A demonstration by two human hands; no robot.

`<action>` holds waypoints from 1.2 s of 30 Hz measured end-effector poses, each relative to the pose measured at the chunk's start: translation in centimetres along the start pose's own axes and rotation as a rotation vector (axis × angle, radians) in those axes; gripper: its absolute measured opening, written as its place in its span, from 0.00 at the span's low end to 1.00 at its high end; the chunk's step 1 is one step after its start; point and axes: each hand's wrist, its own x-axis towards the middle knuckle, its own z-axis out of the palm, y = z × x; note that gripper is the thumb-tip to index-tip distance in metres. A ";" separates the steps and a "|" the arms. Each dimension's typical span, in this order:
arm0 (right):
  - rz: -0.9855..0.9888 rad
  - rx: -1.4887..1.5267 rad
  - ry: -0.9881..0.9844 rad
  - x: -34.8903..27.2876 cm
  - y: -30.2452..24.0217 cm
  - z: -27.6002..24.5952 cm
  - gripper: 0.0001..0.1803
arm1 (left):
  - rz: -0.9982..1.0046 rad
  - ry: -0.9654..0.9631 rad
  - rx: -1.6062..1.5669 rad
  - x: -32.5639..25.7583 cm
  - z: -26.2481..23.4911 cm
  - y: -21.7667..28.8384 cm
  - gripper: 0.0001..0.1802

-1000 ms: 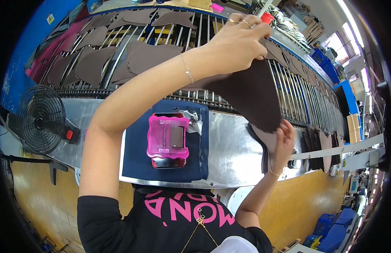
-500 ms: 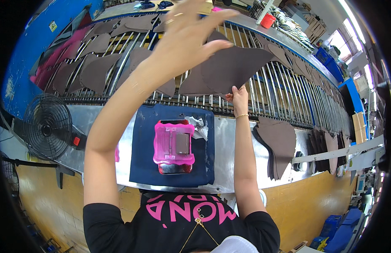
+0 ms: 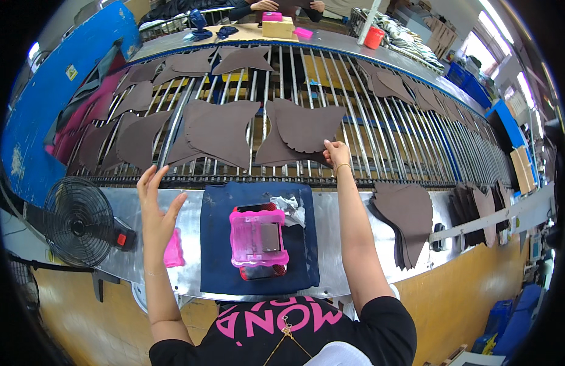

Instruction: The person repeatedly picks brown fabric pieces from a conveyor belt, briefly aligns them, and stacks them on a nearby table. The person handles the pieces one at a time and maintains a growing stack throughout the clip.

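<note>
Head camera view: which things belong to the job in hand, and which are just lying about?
Likely the job:
brown piece in the right hand
rod rack beneath
brown stack at right

Apparently unrelated:
crumpled white scrap
red bucket
black fan

Slat conveyor (image 3: 416, 149) ran behind the workbench (image 3: 329, 235), cut panels (image 3: 307, 125) lying on it. Fan (image 3: 78, 227) sat bench left, cloth mat (image 3: 302, 265) mid-bench with a tray (image 3: 245, 238) on top, panel stack (image 3: 409, 210) off right. Right hand (image 3: 337, 154) was at one cut panel's near right corner, left hand (image 3: 157, 210) between fan and mat.
</note>
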 end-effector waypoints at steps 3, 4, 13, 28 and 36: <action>-0.049 0.030 0.175 -3.3 -1.2 -1.8 0.22 | -0.041 -0.009 0.008 -0.9 0.3 -0.2 0.31; -0.056 0.078 0.193 -5.0 -1.9 -3.0 0.22 | -0.053 -0.005 0.002 -1.1 0.3 -0.1 0.31; -0.026 -0.845 0.982 -18.6 7.6 -23.0 0.23 | -0.060 -0.092 -0.101 -1.6 2.9 -2.7 0.30; -0.034 -0.962 0.657 -24.6 4.6 -28.4 0.18 | 0.013 -0.140 -0.166 -1.2 3.5 0.5 0.30; -0.528 -0.051 0.321 -29.0 -9.7 -17.0 0.13 | 0.161 -0.168 -0.314 0.6 5.9 5.5 0.33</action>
